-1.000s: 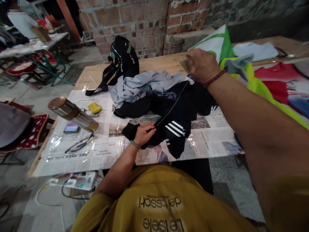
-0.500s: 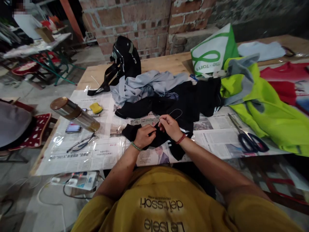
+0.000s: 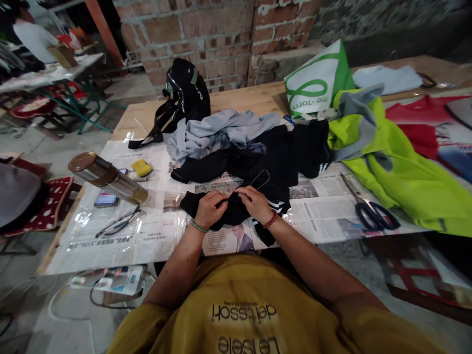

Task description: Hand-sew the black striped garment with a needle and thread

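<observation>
A piece of black clothing (image 3: 236,214) with white stripes lies bunched on the newspaper-covered table. My left hand (image 3: 211,208) is closed, pinching a fold of this cloth between thumb and fingers. Beside it, my right hand (image 3: 254,201) is closed too, its fingertips pressed together at the same fold. A thin pale thread (image 3: 266,177) loops up from the right fingertips over the black fabric. Any needle in those fingers is too small to make out. The two hands' fingertips are close together.
Dark-handled scissors (image 3: 374,214) lie to the right, beside a neon yellow garment (image 3: 409,172). Leftward are a metal flask (image 3: 110,178), a yellow sponge (image 3: 142,168), glasses (image 3: 120,222) and a phone (image 3: 106,198). Grey cloth (image 3: 224,130), a black bag (image 3: 188,91) and a green-white bag (image 3: 317,83) stand behind.
My right hand has come down and in toward my left, its fingertips now at the fold. The left hand keeps its pinch. The whole view has shifted slightly.
</observation>
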Available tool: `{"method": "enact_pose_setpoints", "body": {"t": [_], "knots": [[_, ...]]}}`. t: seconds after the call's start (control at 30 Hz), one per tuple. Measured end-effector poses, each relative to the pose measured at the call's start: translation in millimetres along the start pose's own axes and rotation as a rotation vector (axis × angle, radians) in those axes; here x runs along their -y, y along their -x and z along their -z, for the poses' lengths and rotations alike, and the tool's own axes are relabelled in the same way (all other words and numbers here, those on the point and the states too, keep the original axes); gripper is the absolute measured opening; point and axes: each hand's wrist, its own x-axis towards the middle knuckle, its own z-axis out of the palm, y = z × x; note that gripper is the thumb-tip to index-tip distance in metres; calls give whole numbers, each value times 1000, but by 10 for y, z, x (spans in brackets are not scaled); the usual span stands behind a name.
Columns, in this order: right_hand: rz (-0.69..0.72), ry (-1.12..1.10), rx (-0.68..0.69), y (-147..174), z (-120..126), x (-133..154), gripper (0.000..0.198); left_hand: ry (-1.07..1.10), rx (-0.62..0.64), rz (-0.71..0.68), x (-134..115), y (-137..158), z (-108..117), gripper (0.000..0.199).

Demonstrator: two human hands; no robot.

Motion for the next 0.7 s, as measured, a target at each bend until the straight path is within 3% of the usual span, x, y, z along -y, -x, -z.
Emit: {"method": "enact_pose_setpoints", "body": {"t": [0.23, 0.7], "knots": [[138, 55, 12, 8, -28, -24, 27, 48, 2, 0, 4, 1, -4, 14], [187, 59, 13, 22, -10, 5, 26, 63, 35, 17, -24, 1, -12, 10]]}}
